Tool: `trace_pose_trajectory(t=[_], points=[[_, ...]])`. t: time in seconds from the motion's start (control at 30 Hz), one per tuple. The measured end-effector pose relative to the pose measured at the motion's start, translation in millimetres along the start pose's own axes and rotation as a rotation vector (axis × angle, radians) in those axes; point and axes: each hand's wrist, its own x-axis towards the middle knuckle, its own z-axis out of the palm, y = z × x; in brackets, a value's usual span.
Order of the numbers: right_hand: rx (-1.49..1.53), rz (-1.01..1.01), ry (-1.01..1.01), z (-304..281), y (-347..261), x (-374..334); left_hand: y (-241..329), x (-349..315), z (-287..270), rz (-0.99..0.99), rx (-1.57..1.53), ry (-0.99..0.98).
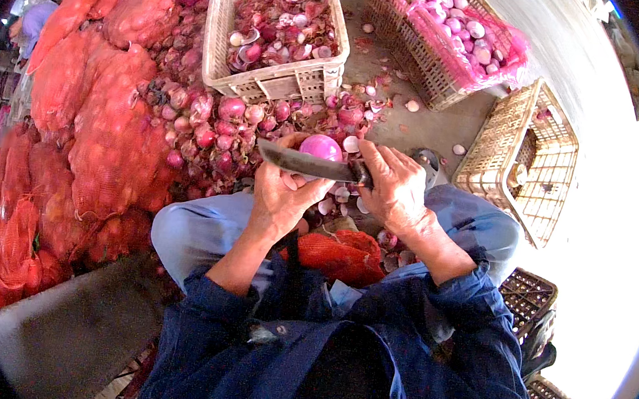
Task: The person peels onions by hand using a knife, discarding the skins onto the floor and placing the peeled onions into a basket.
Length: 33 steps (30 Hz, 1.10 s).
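Observation:
In front of my lap, my left hand point(278, 194) is closed round a peeled, shiny purple onion point(321, 148). My right hand point(394, 187) grips the dark handle of a knife point(304, 162). Its broad, stained blade points left and lies across the near side of the onion, over my left fingers; whether it touches the skin I cannot tell. Just beyond both hands, unpeeled red onions point(232, 108) lie heaped with loose skins and cut ends. A red mesh sack point(341, 255) is bunched between my legs.
Full red mesh sacks point(119, 106) pile up at the left. Ahead stands a crate point(272, 85) of onion skins and scraps. To its right, a crate lined with pink netting point(422, 64) holds peeled onions. Another crate point(490, 161) lies tipped by my right knee.

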Motion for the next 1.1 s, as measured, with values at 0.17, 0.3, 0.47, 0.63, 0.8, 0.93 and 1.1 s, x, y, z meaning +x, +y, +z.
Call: trace_pose_trajectory(t=[0.17, 0.3, 0.47, 0.63, 0.8, 0.93, 1.1], points=[[-0.058, 0.085, -0.069, 11.6, 17.3, -9.9, -8.6, -3.5, 3.8, 0.066, 0.092, 0.024], [-0.178, 0.45, -0.282, 23.9, 73.5, -46.6, -1.0, -1.3, 1.6, 0.047, 0.272, 0.029], [0.292, 0.818, -0.103, 17.6, 71.0, -51.0, -29.2, 10.0, 6.2, 0.072, 0.191, 0.058], [1.404, 1.241, 0.115, -18.2, 30.0, -19.0, -70.0, 42.8, 2.6, -0.391, -0.291, 0.091], [1.611, 1.397, 0.239, -23.7, 27.4, -40.2, -105.7, 95.0, 20.8, -0.599, -0.196, 0.078], [1.566, 1.331, 0.23, -7.8, 39.5, -65.8, -83.1, 185.7, 71.5, -0.486, -0.162, -0.039], [1.664, 1.413, 0.235, -14.5, 35.6, -48.8, 13.0, 287.5, 133.0, -0.132, -0.253, -0.203]])
